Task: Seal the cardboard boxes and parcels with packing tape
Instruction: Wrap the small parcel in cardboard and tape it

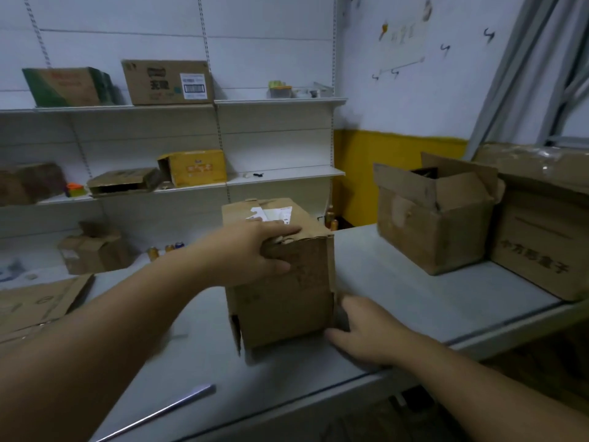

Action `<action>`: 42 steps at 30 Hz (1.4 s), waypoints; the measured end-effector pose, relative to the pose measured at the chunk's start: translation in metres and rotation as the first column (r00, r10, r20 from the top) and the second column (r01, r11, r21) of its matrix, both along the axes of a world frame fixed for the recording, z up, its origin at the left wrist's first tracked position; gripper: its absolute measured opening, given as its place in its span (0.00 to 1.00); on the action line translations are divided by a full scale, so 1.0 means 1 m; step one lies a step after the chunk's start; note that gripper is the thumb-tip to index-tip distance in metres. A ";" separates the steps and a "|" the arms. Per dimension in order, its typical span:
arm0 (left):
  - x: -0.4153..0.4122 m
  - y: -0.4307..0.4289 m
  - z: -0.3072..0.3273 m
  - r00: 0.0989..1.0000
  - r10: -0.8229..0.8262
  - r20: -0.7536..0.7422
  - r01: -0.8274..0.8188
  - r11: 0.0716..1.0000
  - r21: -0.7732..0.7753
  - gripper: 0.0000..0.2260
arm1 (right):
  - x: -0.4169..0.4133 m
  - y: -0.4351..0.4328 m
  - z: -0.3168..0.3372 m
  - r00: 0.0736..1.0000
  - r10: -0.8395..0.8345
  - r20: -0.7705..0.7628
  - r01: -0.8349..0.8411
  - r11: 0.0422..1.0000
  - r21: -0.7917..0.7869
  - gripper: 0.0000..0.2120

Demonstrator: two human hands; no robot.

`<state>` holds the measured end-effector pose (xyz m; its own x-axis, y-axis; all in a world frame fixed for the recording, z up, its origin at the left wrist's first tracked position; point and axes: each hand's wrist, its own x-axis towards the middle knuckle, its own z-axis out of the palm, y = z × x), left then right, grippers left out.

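Observation:
A worn brown cardboard box (283, 291) stands upright in the middle of the grey table (398, 301), with a torn white label on its closed top. My left hand (255, 250) grips its near top edge, fingers over the top and thumb on the front face. Low at the box's right corner, my right hand (360, 330) touches the side with its fingers reaching behind the corner. No tape roll is in view.
An open cardboard box (436, 215) and a larger printed box (541, 244) stand at the table's right. Flattened cardboard (35, 304) lies at the left. A metal rod (165, 409) lies near the front edge. White wall shelves (277, 102) behind hold several boxes.

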<state>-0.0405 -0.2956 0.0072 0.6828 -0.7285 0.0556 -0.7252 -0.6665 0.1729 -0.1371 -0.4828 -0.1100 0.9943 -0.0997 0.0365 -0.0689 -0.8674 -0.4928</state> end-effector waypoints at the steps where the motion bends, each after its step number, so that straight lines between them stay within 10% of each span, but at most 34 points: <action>1: 0.001 0.003 0.001 1.000 0.005 0.001 -0.005 1.000 0.001 0.29 | 0.002 -0.002 0.000 0.999 -0.038 0.028 0.038 0.999 -0.023 0.04; 6: -0.003 0.002 0.000 1.000 -0.009 0.025 0.009 1.000 0.011 0.28 | 0.005 -0.033 -0.009 0.834 0.032 0.550 0.150 0.948 -0.282 0.28; 9: -0.010 -0.022 -0.011 0.992 -0.073 0.107 0.063 0.994 0.090 0.28 | -0.004 -0.041 -0.015 0.869 -0.055 0.492 0.276 0.879 -0.389 0.29; 13: -0.006 -0.041 -0.016 0.996 -0.074 0.043 0.068 0.990 0.123 0.29 | -0.017 -0.042 -0.024 0.919 -0.241 0.311 0.333 0.898 -0.288 0.26; 21: -0.005 -0.050 -0.034 0.986 -0.146 -0.080 0.153 0.984 0.087 0.30 | -0.042 -0.007 -0.039 0.653 -0.274 0.706 0.400 0.917 -0.014 0.19; 28: 0.006 -0.038 -0.030 0.992 -0.094 -0.088 0.101 0.992 0.076 0.29 | -0.013 -0.030 -0.030 0.936 -0.325 0.136 0.347 0.916 -0.202 0.30; 37: -0.007 -0.006 -0.054 0.996 -0.063 -0.066 0.072 0.985 0.158 0.29 | -0.003 -0.053 -0.019 0.996 0.041 0.080 -0.035 0.996 -0.076 0.25; 42: -0.003 0.002 -0.073 0.995 -0.093 -0.046 0.101 0.974 0.201 0.29 | 0.003 -0.070 -0.009 1.000 0.004 0.015 -0.011 0.858 0.513 0.20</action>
<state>-0.0433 -0.2939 -0.0658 0.6070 -0.7850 -0.1237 -0.7840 -0.6170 0.0685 -0.1338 -0.5524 -0.1188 0.9950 -0.0998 -0.0053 -0.0540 -0.4921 -0.8688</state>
